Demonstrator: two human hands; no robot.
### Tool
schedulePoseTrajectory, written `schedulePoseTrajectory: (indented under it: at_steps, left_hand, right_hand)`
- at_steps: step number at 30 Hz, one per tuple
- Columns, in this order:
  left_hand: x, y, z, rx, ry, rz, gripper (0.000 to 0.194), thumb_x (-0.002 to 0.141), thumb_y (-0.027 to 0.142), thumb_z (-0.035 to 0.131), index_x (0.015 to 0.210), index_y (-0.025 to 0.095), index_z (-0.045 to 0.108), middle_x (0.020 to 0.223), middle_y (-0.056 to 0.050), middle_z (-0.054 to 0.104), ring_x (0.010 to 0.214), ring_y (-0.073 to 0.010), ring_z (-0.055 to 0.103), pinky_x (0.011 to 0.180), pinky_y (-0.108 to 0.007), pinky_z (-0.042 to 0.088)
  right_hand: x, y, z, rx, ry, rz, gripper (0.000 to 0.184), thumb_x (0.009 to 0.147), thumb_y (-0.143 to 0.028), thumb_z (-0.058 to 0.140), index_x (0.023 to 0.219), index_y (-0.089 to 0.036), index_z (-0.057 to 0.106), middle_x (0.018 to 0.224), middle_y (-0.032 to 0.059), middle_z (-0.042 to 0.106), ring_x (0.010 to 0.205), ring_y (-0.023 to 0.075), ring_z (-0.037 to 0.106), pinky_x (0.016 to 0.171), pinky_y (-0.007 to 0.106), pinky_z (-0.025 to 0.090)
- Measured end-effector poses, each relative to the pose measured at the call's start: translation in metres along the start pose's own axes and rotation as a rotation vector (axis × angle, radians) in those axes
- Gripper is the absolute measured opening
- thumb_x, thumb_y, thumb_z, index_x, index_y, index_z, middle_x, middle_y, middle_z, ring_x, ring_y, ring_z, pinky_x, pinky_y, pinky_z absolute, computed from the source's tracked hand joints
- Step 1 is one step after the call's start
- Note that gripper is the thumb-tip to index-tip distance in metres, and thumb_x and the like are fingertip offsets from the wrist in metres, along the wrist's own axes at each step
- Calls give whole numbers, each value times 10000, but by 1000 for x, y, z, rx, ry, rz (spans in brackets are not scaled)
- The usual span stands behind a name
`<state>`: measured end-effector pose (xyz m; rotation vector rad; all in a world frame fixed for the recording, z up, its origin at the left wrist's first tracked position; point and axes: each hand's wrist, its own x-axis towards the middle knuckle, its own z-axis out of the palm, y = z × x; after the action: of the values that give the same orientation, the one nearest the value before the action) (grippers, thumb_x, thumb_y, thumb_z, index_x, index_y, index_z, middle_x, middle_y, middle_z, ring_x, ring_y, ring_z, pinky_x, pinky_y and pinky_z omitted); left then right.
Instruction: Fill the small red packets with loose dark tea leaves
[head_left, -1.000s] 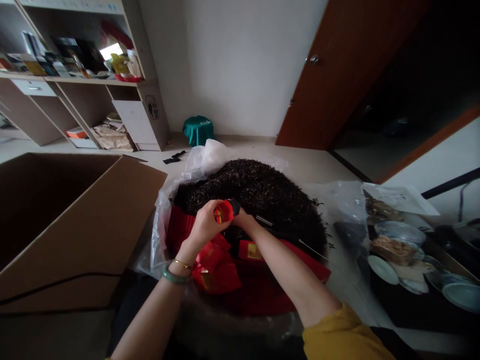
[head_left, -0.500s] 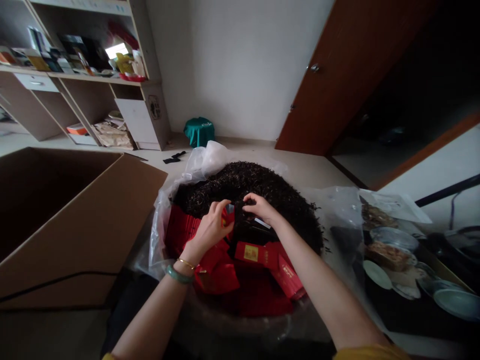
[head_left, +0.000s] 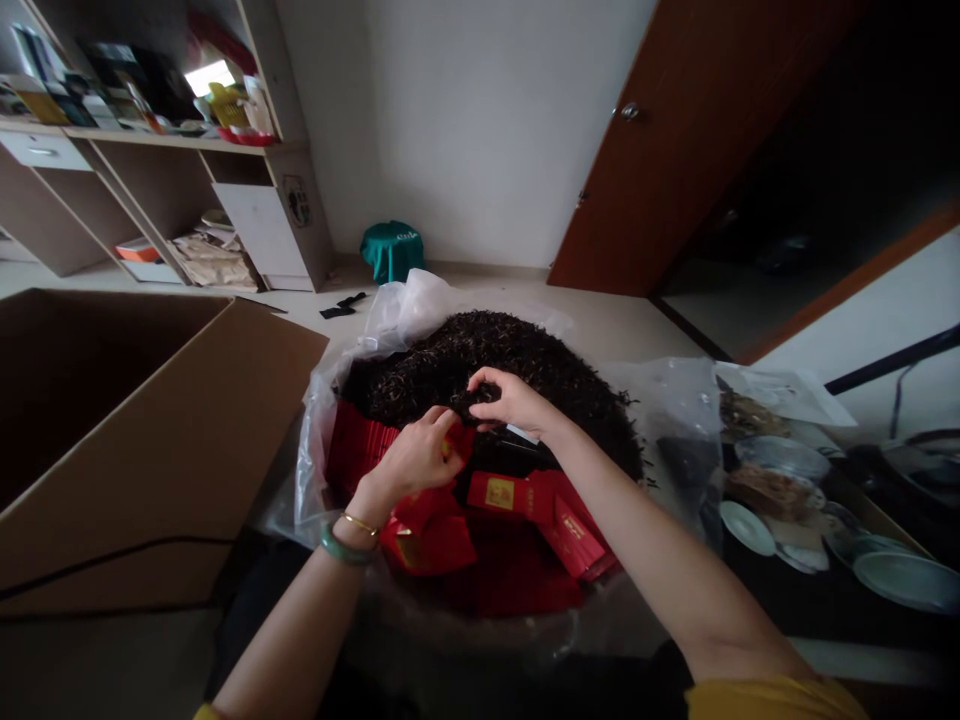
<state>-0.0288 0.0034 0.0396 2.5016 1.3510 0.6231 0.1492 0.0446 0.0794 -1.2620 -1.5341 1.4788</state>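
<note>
My left hand point(head_left: 424, 455), with a gold bracelet and a green bangle at the wrist, grips a small red packet point(head_left: 459, 440) whose top is partly hidden by the fingers. Just right of it, my right hand point(head_left: 514, 402) is curled around some dark tea leaves point(head_left: 487, 394), thumb and fingertips facing the packet. Behind both hands rises a large heap of dark, twisted tea leaves point(head_left: 517, 340) in a clear plastic bag point(head_left: 319, 450). More red packets point(head_left: 431, 540) lie loose in front, and a row of red packets point(head_left: 356, 445) stands at the left.
A dark flat object with a pale strip point(head_left: 523, 434) lies below my right hand. An open cardboard box point(head_left: 255, 400) stands left. At right are a clear tub point(head_left: 780, 465) and pale dishes point(head_left: 907, 580). Shelves, a green-covered bin point(head_left: 391, 252) and a brown door point(head_left: 600, 150) are beyond.
My right hand has moved slightly left and up, nearer the packet. My left hand has turned over the red packet and shifted a little left. The whole view has shifted slightly.
</note>
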Motion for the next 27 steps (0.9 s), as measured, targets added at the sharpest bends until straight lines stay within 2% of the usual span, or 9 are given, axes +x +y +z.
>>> schedulePoseTrajectory:
  at_steps: [5, 9, 12, 16, 18, 20, 23, 25, 27]
  left_hand:
    - [2, -5, -1, -148, 80, 53, 179, 791, 83, 459, 830, 187, 600, 1025, -81, 636, 750, -166, 644, 675, -280, 516]
    - [2, -6, 2, -193, 84, 30, 161, 777, 89, 497, 816, 181, 624, 1230, -113, 596, 823, -176, 666, 727, -300, 543]
    - [1, -8, 3, -109, 84, -3, 153, 796, 136, 518, 855, 185, 650, 1305, -123, 538, 832, -187, 670, 698, -318, 560]
    - [-1, -11, 5, 8, 174, 54, 171, 813, 178, 538, 921, 195, 670, 1375, -118, 441, 1099, -270, 593, 781, -375, 572]
    - [0, -12, 6, 38, 205, 115, 183, 820, 163, 533, 934, 188, 673, 1363, -120, 440, 1176, -290, 531, 871, -417, 549]
    - [1, -13, 6, 60, 212, 170, 187, 832, 141, 518, 930, 178, 674, 1310, -124, 478, 1169, -284, 512, 923, -437, 522]
    - [3, -13, 4, 80, 206, 221, 185, 877, 159, 492, 902, 169, 675, 1177, -112, 558, 1058, -250, 533, 901, -419, 523]
    - [3, -13, 1, 88, 194, 256, 200, 899, 179, 480, 888, 171, 679, 1080, -96, 597, 996, -233, 532, 884, -403, 521]
    - [4, -13, -2, 101, 198, 276, 209, 901, 176, 478, 884, 176, 687, 1040, -88, 604, 987, -231, 521, 891, -403, 510]
  right_hand:
    - [-4, -5, -2, -404, -11, -86, 260, 613, -135, 651, 866, -181, 615, 631, -65, 543, 551, 95, 519, 529, 215, 461]
    - [-6, -7, -1, -630, 43, -212, 420, 581, -110, 714, 988, -189, 653, 883, -8, 657, 783, 145, 602, 709, 249, 468]
    - [-8, -8, 2, -692, 96, -184, 454, 612, -135, 737, 1054, -166, 637, 965, 30, 677, 842, 158, 623, 754, 254, 467]
    - [-11, -15, 6, -823, -26, -138, 167, 781, -124, 594, 900, -178, 698, 896, 30, 725, 851, 161, 660, 779, 241, 460]
    - [-13, -21, 10, -970, -127, -126, 235, 821, -98, 517, 873, -210, 717, 909, 26, 734, 887, 180, 667, 795, 256, 453]
    - [-13, -27, 14, -1088, -156, -118, 279, 832, -85, 480, 893, -221, 717, 973, 43, 722, 912, 197, 661, 792, 271, 454]
    - [-8, -29, 17, -1087, -60, -184, 223, 824, -92, 502, 913, -189, 683, 1040, 77, 677, 881, 187, 647, 767, 270, 471]
    - [0, -23, 14, -966, 3, -226, 204, 839, -100, 493, 938, -182, 651, 977, 62, 672, 813, 155, 644, 718, 246, 488]
    - [12, -12, 8, -846, 42, -186, 273, 889, -104, 406, 1043, -193, 612, 945, 46, 674, 757, 126, 648, 641, 214, 496]
